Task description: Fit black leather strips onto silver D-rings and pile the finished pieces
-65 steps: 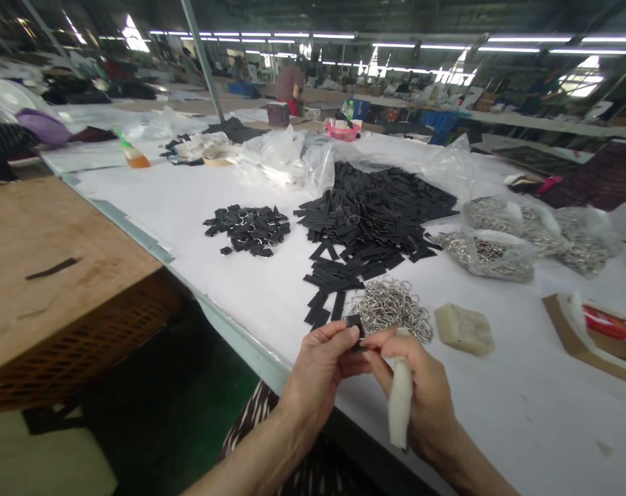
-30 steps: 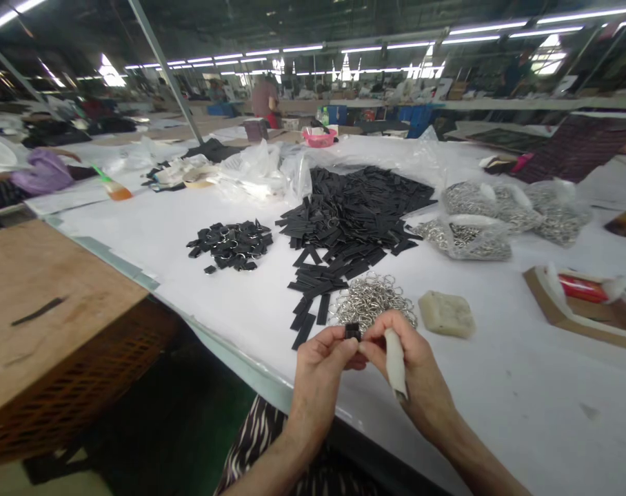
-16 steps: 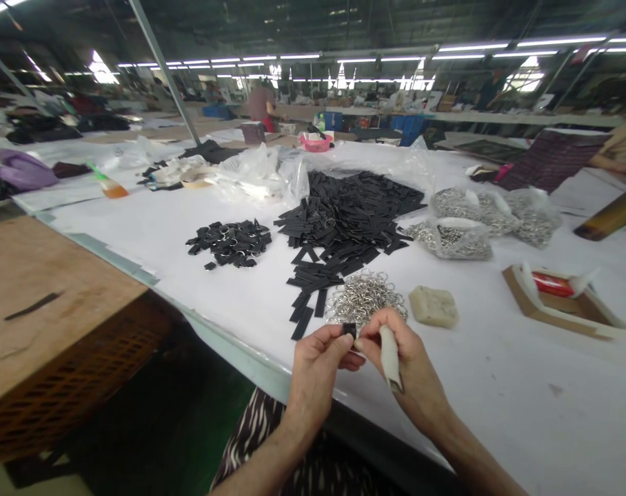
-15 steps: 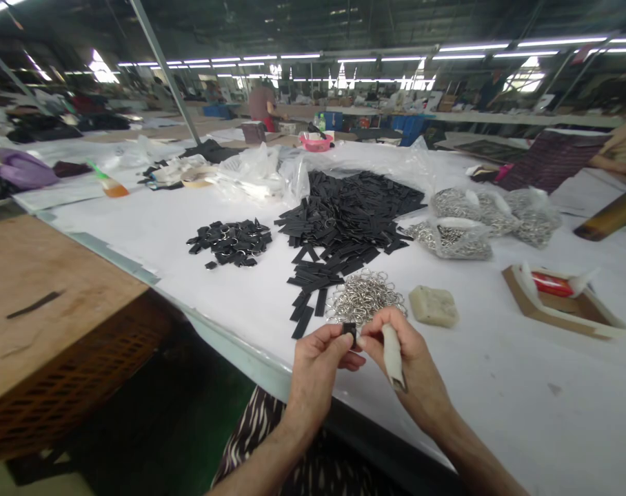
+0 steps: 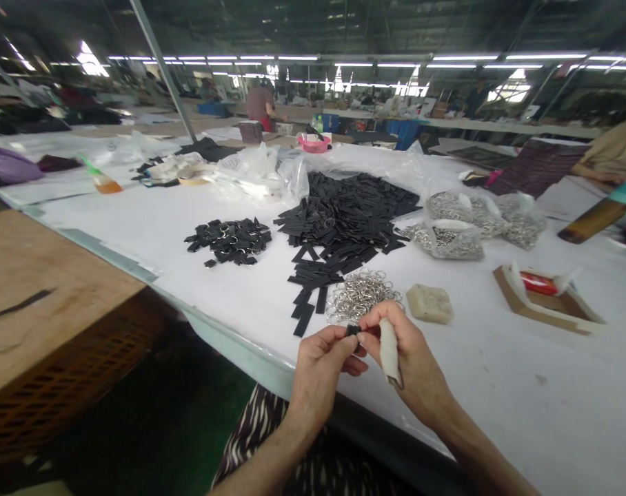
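My left hand [image 5: 318,362] is closed, pinching a small folded black strip [image 5: 353,330] between thumb and fingers. Thumb and forefinger of my right hand [image 5: 409,355] press on the strip's right side. A tool with a white wrapped handle [image 5: 389,350] is tucked in my right palm; its working end is hidden. Any ring inside the fold cannot be made out. Just beyond my fingers lies a heap of metal rings [image 5: 365,293]. Behind it spreads a large pile of flat black strips [image 5: 359,210]. To the left sits a smaller pile of black loops with rings [image 5: 230,241].
A pale waxy block [image 5: 429,304] and an open cardboard box [image 5: 548,310] stand to the right. Behind them are plastic bags of metal rings [image 5: 447,238], a bottle [image 5: 597,213] and a co-worker's arm [image 5: 602,173]. A wooden board [image 5: 59,296] adjoins the white table [image 5: 240,310].
The black strip, taller between my fingers earlier, now shows as a short folded piece. Both hands stay together. My view has turned rightward, bringing the bottle and co-worker's arm in.
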